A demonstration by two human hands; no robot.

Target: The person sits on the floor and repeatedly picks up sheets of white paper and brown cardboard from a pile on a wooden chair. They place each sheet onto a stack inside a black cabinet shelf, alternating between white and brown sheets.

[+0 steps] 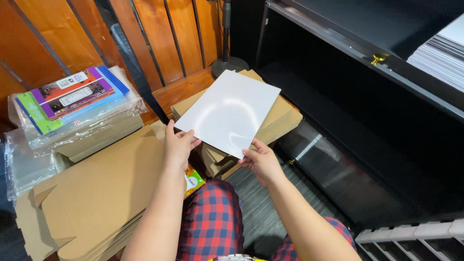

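One glossy white sheet [228, 112] is held above a stack of flat cardboard boxes [275, 118]. Left hand [177, 145] and right hand [261, 162] each pinch its near edge, fingers closed on it. The sheet is blank, rectangular and shiny.

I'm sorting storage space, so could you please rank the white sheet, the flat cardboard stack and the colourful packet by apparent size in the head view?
1. Cardboard stack
2. White sheet
3. Colourful packet, though it lies farther away, so this is unsure.

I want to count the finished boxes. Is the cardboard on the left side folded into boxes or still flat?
Flat. The cardboard sheets lie stacked beside the left hand, flaps spread, none formed into a box.
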